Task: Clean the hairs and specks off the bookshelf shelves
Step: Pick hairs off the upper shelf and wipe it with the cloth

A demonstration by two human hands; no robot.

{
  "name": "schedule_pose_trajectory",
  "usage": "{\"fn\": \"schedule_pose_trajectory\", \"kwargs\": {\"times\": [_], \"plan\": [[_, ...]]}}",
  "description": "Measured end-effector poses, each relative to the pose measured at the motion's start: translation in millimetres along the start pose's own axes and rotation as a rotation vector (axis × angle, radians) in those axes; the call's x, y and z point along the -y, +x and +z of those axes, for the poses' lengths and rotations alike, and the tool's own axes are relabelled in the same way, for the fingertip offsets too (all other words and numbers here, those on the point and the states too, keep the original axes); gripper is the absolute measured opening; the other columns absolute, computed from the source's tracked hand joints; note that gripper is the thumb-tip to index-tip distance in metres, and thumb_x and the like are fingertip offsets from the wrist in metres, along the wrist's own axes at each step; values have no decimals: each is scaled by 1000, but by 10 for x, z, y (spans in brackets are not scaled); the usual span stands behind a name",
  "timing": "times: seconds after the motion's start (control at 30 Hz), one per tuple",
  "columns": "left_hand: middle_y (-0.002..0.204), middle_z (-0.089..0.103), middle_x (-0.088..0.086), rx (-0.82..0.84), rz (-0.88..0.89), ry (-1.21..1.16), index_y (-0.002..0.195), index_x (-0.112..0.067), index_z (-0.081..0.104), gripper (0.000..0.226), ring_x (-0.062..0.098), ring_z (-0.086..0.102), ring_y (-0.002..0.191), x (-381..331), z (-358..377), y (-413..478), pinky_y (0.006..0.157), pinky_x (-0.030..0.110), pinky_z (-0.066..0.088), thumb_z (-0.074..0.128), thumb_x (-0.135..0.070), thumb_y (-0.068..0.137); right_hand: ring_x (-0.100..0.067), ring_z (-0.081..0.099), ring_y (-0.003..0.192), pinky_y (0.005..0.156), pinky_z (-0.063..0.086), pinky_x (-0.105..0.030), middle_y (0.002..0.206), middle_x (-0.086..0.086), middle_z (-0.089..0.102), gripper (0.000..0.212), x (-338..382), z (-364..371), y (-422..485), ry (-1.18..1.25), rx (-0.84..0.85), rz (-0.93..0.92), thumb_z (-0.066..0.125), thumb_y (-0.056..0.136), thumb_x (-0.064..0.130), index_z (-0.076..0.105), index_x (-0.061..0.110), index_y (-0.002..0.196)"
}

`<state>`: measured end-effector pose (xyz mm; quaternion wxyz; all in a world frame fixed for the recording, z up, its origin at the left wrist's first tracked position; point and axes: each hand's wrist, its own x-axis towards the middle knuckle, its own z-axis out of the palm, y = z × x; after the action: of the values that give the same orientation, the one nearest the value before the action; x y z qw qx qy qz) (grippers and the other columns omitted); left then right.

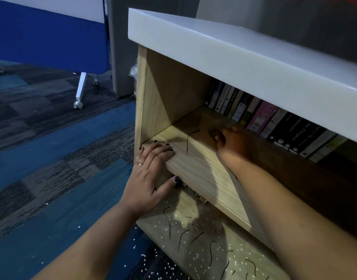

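Feed from the head cam, biggest stuff first. Blue and grey carpet (52, 158) fills the left side, with a blue partition (52, 37) on casters at the top left. The wooden bookshelf (159, 93) takes up the right, under a thick white top (234, 47).

The upper shelf (201, 170) runs from its front-left corner back to a row of books (290, 134) standing along the rear right. Below it, the lower shelf (205, 257) sticks out toward me.

The left hand (149, 174) sits on the upper shelf's front-left corner. Its fingers lie straight and spread on top, the thumb is stretched out under the front edge, and it isn't holding anything loose. The right hand (232, 142) is reached deep in over the upper shelf, just in front of the books. It's so smeared with blur that I honestly can't tell if it's relaxed or pinching something.

One long dark hair (187, 144) lies on the upper shelf between the two hands. The lower shelf is a mess of more hairs (211, 251) and white specks (195, 255), and some specks are scattered on the carpet at the bookshelf's foot.
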<state>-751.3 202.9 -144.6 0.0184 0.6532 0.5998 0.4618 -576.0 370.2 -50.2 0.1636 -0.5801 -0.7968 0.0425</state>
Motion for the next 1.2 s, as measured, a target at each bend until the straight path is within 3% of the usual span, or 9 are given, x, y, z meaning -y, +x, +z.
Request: {"fn": "schedule_pose_trajectory", "kwargs": {"times": [0.13, 0.2, 0.33, 0.47, 0.6, 0.77, 0.93, 1.13, 1.2], "plan": [[150, 38, -13, 2, 3, 2, 142, -26, 44, 57, 12, 16, 149, 11, 5, -3, 117, 56, 21, 48, -52, 91, -21, 49, 121, 95, 45, -36, 136, -3, 45, 34, 183, -105, -270, 222, 84, -126, 45, 99, 36, 51, 25, 131], [149, 38, -13, 5, 5, 10, 142, -26, 44, 57, 13, 16, 149, 22, 12, 4, 117, 56, 21, 48, -53, 91, -12, 53, 111, 87, 48, -29, 126, 4, 52, 32, 294, -142, -502, 304, 153, -215, 50, 97, 33, 53, 28, 128], [149, 39, -12, -4, 8, 10, 141, -25, 45, 58, 15, 17, 149, 43, 27, 3, 116, 58, 22, 49, -53, 91, -10, 53, 98, 80, 50, -26, 105, 7, 48, 26, 373, -97, -691, 258, 98, -392, 57, 94, 24, 63, 19, 119], [148, 40, -10, -17, 11, 9, 140, -24, 46, 57, 15, 17, 149, 44, 36, 6, 115, 57, 23, 48, -52, 90, -9, 51, 93, 68, 38, -14, 100, 9, 46, 24, 417, -71, -560, 174, 104, -405, 56, 94, 26, 63, 20, 117], [148, 40, -10, -18, 7, 4, 140, -24, 46, 58, 15, 18, 148, 46, 48, 5, 114, 58, 24, 50, -52, 90, -18, 56, 109, 84, 47, -30, 121, -2, 55, 27, 469, 4, -300, 192, 221, -295, 53, 96, 27, 58, 23, 122], [148, 40, -11, -1, 5, 5, 141, -25, 45, 58, 15, 17, 149, 51, 24, 2, 115, 58, 23, 50, -52, 90, -22, 45, 127, 105, 41, -40, 147, -5, 35, 38, 487, 101, -87, 257, 276, -178, 49, 99, 29, 50, 22, 136], [148, 40, -11, -3, 11, 5, 140, -24, 46, 57, 15, 18, 148, 47, 15, 4, 116, 56, 22, 50, -51, 90, -16, 55, 109, 89, 49, -34, 123, -1, 54, 32, 454, 37, -276, 278, 275, -209, 50, 98, 30, 54, 25, 129], [148, 39, -12, -20, 23, 7, 140, -24, 46, 58, 15, 18, 148, 48, 46, 8, 117, 53, 21, 52, -51, 89, -9, 53, 93, 76, 47, -25, 104, 6, 49, 23, 369, -37, -594, 209, 146, -430, 55, 95, 26, 65, 19, 115], [148, 39, -12, -25, 23, 8, 140, -24, 46, 58, 15, 18, 148, 48, 48, 10, 118, 51, 20, 53, -50, 89, -10, 51, 97, 77, 43, -24, 111, 3, 50, 25, 389, -32, -543, 171, 155, -432, 53, 96, 26, 63, 21, 118]]}}
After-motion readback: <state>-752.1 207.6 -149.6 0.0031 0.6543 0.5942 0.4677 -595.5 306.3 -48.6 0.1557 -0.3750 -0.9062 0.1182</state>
